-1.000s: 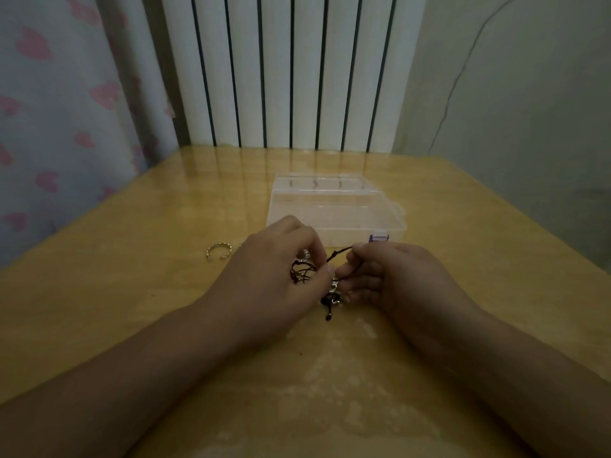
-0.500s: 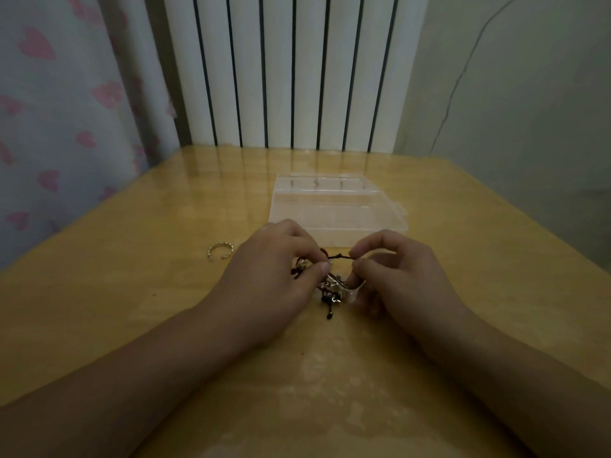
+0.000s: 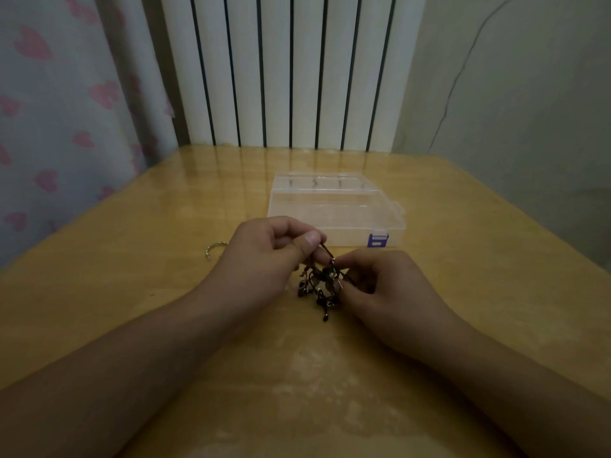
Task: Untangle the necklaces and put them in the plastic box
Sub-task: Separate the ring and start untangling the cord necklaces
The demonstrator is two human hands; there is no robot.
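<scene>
Early stage: left hand (image 3: 264,256) and right hand (image 3: 380,285) both pinch the knotted necklaces (image 3: 319,284); box (image 3: 334,213) holds none yet.

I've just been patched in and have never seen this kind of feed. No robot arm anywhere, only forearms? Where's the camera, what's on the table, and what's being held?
There is no machine here: a person works with bare hands, and the single camera sits on their head, looking forward and down. That is why two forearms reach in from the bottom edge. The left hand pinches a dark cord at the top of a tangle of necklaces, lifting it. The right hand pinches the same tangle from the other side. Behind the hands a clear plastic box lies on the wooden table, apparently closed, with a purple label at its near right corner. A small metal ring lies left of the left hand.
</scene>
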